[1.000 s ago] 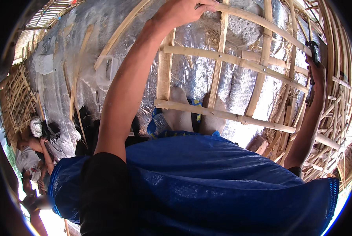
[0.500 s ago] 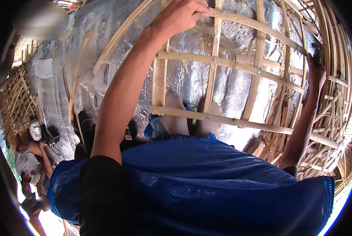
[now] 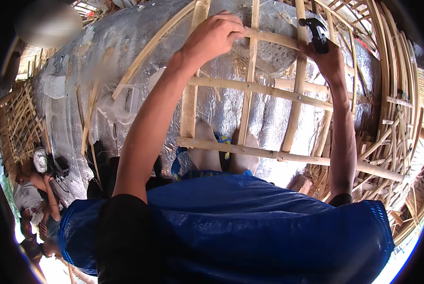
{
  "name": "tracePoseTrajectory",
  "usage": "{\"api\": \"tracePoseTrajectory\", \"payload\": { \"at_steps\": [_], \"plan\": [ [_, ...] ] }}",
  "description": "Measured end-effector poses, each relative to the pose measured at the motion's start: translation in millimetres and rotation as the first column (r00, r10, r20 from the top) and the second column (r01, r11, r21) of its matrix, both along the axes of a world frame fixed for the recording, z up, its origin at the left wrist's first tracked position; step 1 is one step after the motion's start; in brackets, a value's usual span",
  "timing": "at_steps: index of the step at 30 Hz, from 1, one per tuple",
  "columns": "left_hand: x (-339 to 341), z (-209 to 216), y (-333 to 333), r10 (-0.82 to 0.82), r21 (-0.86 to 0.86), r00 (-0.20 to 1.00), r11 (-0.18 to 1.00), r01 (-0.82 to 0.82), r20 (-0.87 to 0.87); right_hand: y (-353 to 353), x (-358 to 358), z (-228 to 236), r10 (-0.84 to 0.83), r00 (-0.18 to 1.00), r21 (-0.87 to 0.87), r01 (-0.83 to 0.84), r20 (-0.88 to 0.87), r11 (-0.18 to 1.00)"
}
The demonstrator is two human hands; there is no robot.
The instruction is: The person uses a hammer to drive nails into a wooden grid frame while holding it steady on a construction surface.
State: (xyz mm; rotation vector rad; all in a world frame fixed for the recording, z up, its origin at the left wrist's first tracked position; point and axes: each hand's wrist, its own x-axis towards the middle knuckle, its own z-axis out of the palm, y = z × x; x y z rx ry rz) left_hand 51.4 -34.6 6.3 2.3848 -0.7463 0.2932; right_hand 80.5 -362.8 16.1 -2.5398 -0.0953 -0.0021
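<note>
A lattice of split bamboo slats lies in front of me, with small nail heads at some crossings. My left hand is closed at the left end of its far cross slat, thumb and fingers pinching that end. Whether a nail is also between the fingertips, I cannot tell. My right hand is wrapped round a black claw hammer, held near the right part of the same slat with its head pointing away from me. A rough grey stone lies under the far part of the lattice.
Silvery foil sheeting covers the ground. Long bamboo strips are piled along the right. A clear plastic container sits left of the lattice. Another person is at the far left. My feet are beneath the near slat.
My right hand has come left and inward along the far slat, bringing the hammer into plain view. My left hand has shifted slightly nearer and left, still at the slat's end.
</note>
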Motion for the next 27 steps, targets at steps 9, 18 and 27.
{"api": "tracePoseTrajectory", "payload": {
  "at_steps": [9,18,27],
  "plan": [
    [-78,-3,-160,0.171,0.198,0.983,0.964,-0.18,0.058,-5,32,-13,0.072,0.994,-0.012,-0.073,-0.088,0.997],
    [-69,-10,-217,0.364,0.161,0.931,0.92,-0.357,-0.013,-13,34,-5,0.04,0.986,-0.022,-0.045,-0.159,0.999],
    [-55,-14,-197,0.336,0.211,0.942,0.921,-0.328,-0.003,36,-37,66,-0.056,0.987,0.225,0.089,-0.149,0.97]
  ]
}}
